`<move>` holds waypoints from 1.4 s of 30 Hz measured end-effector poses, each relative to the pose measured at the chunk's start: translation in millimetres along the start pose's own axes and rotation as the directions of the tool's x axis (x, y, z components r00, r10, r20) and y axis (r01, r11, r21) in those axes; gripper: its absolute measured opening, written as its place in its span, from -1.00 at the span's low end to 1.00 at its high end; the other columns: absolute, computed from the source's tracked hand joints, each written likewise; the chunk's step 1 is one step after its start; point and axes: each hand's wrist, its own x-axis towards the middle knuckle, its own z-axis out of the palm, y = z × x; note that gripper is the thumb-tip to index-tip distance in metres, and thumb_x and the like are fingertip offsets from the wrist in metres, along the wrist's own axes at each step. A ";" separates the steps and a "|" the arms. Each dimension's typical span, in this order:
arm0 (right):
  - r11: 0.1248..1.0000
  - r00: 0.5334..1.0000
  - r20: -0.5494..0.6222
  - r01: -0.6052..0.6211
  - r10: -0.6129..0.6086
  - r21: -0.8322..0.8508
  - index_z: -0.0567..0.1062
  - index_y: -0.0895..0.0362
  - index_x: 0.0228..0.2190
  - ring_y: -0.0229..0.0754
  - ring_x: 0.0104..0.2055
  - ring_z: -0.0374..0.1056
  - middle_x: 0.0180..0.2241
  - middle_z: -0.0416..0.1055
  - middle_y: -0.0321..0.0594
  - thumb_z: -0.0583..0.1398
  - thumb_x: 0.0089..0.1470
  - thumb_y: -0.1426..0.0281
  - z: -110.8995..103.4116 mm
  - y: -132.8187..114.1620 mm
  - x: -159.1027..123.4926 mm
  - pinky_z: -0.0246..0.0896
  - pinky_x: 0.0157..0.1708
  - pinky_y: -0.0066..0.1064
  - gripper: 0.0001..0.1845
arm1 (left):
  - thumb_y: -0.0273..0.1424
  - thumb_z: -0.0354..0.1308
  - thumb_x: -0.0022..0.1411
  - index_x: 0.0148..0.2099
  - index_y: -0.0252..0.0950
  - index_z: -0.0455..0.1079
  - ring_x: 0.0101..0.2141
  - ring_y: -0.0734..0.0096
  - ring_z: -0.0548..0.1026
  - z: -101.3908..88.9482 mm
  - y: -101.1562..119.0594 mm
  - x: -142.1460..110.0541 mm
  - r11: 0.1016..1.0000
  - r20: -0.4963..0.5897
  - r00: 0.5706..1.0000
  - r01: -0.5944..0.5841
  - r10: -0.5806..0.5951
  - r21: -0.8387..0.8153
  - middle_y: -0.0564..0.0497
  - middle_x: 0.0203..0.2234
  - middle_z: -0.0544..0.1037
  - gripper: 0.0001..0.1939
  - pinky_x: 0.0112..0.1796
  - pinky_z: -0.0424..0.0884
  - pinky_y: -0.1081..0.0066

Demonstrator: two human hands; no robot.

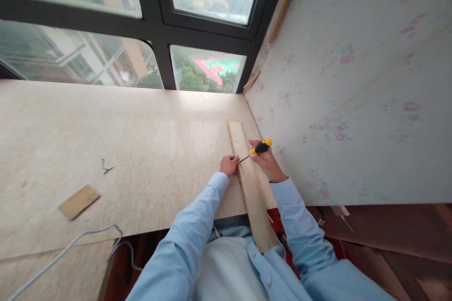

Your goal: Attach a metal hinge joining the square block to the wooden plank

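A long, pale wooden board (252,188) lies on the stone ledge and runs back past the front edge to my body. My right hand (270,165) is closed around the handle of a yellow and black screwdriver (262,146). Its thin shaft slants down to the left, and the tip is at the board's left edge beside my left fingertips. With fingers pinched, my left hand (229,165) is at that same edge. A tiny shiny metal piece (236,156) shows at the fingertips; its exact kind is too small to tell.
Several small metal pieces (106,167) and a brown flat rectangular piece (79,201) lie on the ledge (158,150) to the left. A grey cable (70,247) curls over the front edge. A floral-papered wall (353,103) stands close on the right, dark-framed windows (208,33) behind.
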 end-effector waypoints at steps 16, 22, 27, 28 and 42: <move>0.987 0.992 -0.046 -0.113 0.119 0.117 0.40 0.03 -0.06 0.01 0.14 0.36 0.04 0.47 -0.08 0.39 -0.18 0.03 -5.2 4.7 -0.9 0.29 0.13 -0.07 -0.33 | -0.42 0.20 0.22 -0.42 -0.39 0.37 -0.67 0.54 0.37 -0.6 3.9 -5.1 0.999 0.008 1.000 0.018 -0.018 -0.030 0.11 -0.69 0.35 -0.82 -0.57 0.37 0.52; 0.978 0.987 0.090 -0.146 0.134 0.147 0.46 0.04 -0.09 0.01 0.05 0.45 -0.08 0.55 -0.12 0.40 -0.13 0.13 -17.6 -0.7 -0.9 0.30 0.11 -0.05 -0.44 | -0.44 0.19 0.22 -0.43 -0.38 0.34 -0.70 0.58 0.31 -0.4 6.8 -6.4 0.999 0.008 1.000 0.029 -0.029 -0.043 0.14 -0.70 0.31 -0.81 -0.62 0.32 0.54; 0.961 0.961 -0.274 -0.093 0.020 -0.259 0.43 0.09 -0.46 -0.07 -0.41 0.44 -0.48 0.51 -0.23 0.48 -0.44 0.01 -8.1 5.2 10.9 0.45 -0.29 -0.18 -0.42 | -0.45 0.19 0.21 -0.43 -0.37 0.33 -0.67 0.52 0.38 -0.5 7.8 -7.6 0.998 0.007 0.999 0.031 -0.031 -0.059 0.10 -0.66 0.37 -0.82 -0.60 0.35 0.50; 0.947 0.950 -0.314 -0.097 -0.004 -0.306 0.40 0.09 -0.49 -0.09 -0.45 0.41 -0.52 0.47 -0.26 0.48 -0.47 0.00 -6.4 6.3 12.5 0.44 -0.33 -0.20 -0.40 | -0.45 0.19 0.21 -0.43 -0.37 0.33 -0.67 0.51 0.39 -0.5 7.9 -7.7 0.998 0.008 1.000 0.030 -0.030 -0.064 0.10 -0.66 0.38 -0.82 -0.60 0.36 0.50; 0.993 0.991 -0.071 -0.114 0.113 -0.020 0.51 0.12 -0.32 -0.02 -0.22 0.51 -0.27 0.58 -0.11 0.43 -0.25 0.04 -19.5 7.5 -1.0 0.43 -0.12 -0.14 -0.48 | -0.39 0.23 0.20 -0.42 -0.38 0.34 -0.73 0.60 0.26 -1.1 7.0 -5.6 0.994 0.041 0.999 0.029 -0.025 -0.109 0.15 -0.71 0.30 -0.80 -0.66 0.26 0.55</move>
